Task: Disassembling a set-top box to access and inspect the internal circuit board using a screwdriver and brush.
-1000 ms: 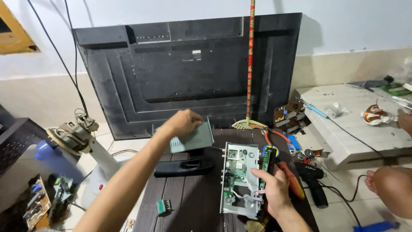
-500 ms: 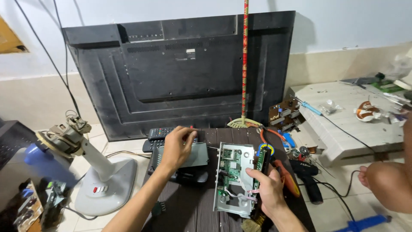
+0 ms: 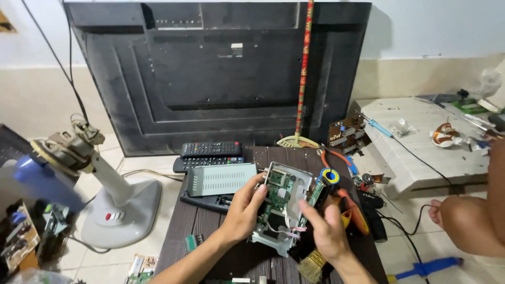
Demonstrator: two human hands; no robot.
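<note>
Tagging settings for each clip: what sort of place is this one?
Probably a home electronics repair spot on a tiled floor. A flat-panel TV leans back-out against the wall, both hands hold an opened chassis with a green circuit board, and a stripped-down fan stands alongside.

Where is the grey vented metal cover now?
The grey vented cover lies on the dark table, left of the left hand, just before the remote controls.

L hand left grey cover, now grips circuit board.
</note>
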